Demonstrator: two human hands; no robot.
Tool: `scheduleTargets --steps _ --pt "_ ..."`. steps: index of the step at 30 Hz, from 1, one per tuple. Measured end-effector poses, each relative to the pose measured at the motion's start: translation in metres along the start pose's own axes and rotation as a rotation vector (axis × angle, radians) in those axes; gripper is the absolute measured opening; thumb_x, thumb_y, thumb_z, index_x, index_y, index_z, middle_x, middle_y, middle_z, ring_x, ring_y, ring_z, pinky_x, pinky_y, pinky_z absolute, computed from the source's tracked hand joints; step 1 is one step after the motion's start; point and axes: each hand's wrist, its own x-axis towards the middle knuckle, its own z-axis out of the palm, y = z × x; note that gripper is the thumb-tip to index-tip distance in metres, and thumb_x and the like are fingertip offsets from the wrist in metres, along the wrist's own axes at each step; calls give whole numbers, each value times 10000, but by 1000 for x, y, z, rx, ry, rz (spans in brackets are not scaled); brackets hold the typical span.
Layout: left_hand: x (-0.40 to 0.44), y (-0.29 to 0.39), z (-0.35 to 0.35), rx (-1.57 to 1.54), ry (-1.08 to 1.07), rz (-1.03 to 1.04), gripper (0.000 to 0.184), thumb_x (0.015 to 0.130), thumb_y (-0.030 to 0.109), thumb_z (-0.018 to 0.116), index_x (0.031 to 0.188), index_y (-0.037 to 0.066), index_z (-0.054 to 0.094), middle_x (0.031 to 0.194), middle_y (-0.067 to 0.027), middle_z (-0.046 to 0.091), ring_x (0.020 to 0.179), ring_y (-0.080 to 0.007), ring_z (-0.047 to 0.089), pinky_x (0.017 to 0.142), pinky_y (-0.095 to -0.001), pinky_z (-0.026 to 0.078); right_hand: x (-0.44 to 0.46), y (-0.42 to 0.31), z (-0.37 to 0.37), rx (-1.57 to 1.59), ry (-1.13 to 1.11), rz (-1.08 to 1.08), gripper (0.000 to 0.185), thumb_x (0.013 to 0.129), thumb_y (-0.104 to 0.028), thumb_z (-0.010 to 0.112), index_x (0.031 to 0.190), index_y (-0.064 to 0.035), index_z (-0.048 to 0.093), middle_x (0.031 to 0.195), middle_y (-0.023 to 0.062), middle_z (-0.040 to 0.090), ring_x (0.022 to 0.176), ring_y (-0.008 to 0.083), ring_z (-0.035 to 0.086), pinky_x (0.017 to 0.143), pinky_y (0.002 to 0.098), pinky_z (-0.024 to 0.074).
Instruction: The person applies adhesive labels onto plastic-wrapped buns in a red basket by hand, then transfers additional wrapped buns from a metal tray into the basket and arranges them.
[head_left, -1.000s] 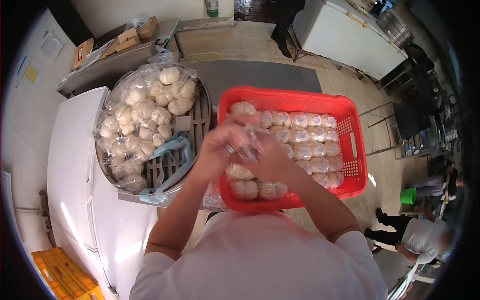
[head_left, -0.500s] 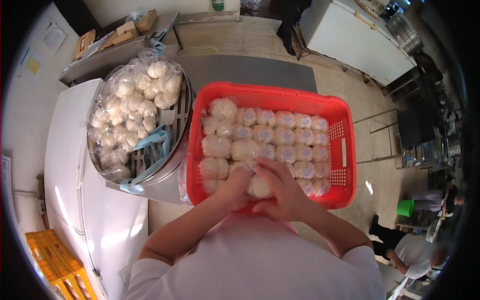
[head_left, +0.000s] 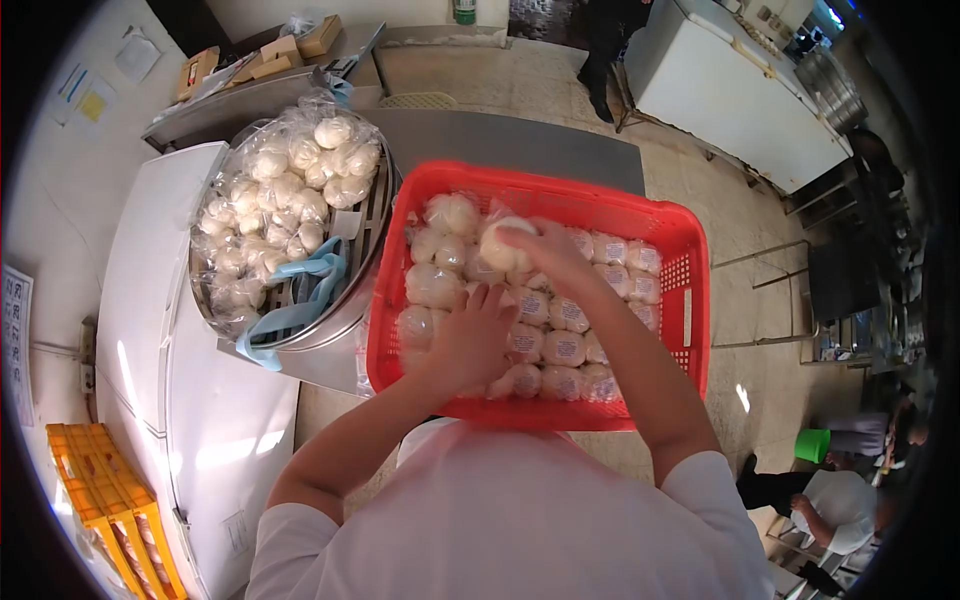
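Note:
A red plastic crate (head_left: 555, 181) in front of me holds rows of white steamed buns in clear bags. Printed labels face up on the labelled bun packs (head_left: 565, 348) at its middle and right; larger bagged buns (head_left: 433, 285) without visible labels fill its left side. My right hand (head_left: 535, 245) grips a bag of buns (head_left: 503, 243) above the crate's far rows, fingers and thumb around its right side. Nearer to me, my left hand (head_left: 472, 335) lies with spread fingers over buns left of the crate's middle, and part of what lies beneath it is hidden.
Left of the crate, a round metal steamer tray (head_left: 350, 310) bears many bagged buns (head_left: 285, 200) and a light-blue cloth strip (head_left: 315, 270). Both stand on a grey metal table (head_left: 500, 135). A white chest freezer (head_left: 140, 330) and yellow crates (head_left: 105, 480) are at left; a person (head_left: 835, 505) is at lower right.
My right hand has moved from the near side to the far rows, carrying a bag of buns. My left hand has parted from it and spread over the left-middle packs.

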Motion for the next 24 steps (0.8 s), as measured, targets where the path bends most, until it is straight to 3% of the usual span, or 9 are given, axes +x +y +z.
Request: scheduleTargets --steps 2,5,8,11,14,17,20,22,24 --pt "-9 -1 2 -21 33 -10 733 895 477 714 1478 76 522 1599 -241 363 1483 -419 360 1215 -540 316 27 21 22 -218 -70 140 608 928 -498 703 1218 35 666 1043 126 698 869 189 690 636 334 571" --pt "-16 -8 -2 -52 -19 9 750 888 471 704 1491 71 504 1624 -260 328 1517 -418 320 1232 -529 305 36 32 37 -233 -11 71 595 958 -511 652 1163 46 697 918 113 705 781 202 696 563 339 560" --pt "-21 -14 -4 -125 -16 21 785 869 446 726 1508 65 477 1638 -266 308 1535 -415 295 1239 -517 306 32 31 40 -177 -4 39 591 977 -504 594 1151 45 728 894 214 752 814 314 756 698 409 598" --pt "-23 -25 -1 -150 -5 61 734 899 382 702 1514 58 465 1640 -274 304 1534 -413 303 1229 -494 333 33 33 44 -253 88 -15 593 1023 -496 549 1131 67 700 809 133 700 726 218 706 555 378 547" --pt "-23 -42 -2 -216 -52 108 674 924 299 673 1513 51 458 1630 -267 321 1507 -406 352 1195 -472 389 46 59 55 -533 333 -212 588 1048 -488 500 1095 64 698 847 197 719 766 309 725 645 435 560" --pt "-27 -60 -13 -330 21 128 589 920 217 664 1469 69 513 1527 -221 487 1398 -348 508 1114 -446 471 46 61 68 -354 317 28 512 1049 -430 492 1103 41 687 1011 278 727 947 494 688 851 525 552" --pt "-17 -94 -31 -644 -16 142 438 891 171 693 1314 72 643 1321 -165 656 1230 -315 633 1036 -438 521 34 43 77 -822 234 -37 498 1064 -418 460 1245 17 621 1129 298 671 1009 543 648 947 546 519" --pt "-10 -126 -43 -584 285 177 269 869 95 683 1134 62 720 1180 -141 719 1122 -315 679 981 -437 540 23 27 88 -745 316 5 525 1068 -424 458 1382 -7 521 1239 320 588 1117 556 590 1007 567 481" --pt "11 -171 -65 -705 396 -14 206 859 77 680 1056 62 736 1171 -151 716 1100 -335 677 961 -423 543 12 29 102 -697 360 -28 578 1068 -430 465 1480 -26 435 1350 341 493 1226 560 517 1063 585 439"
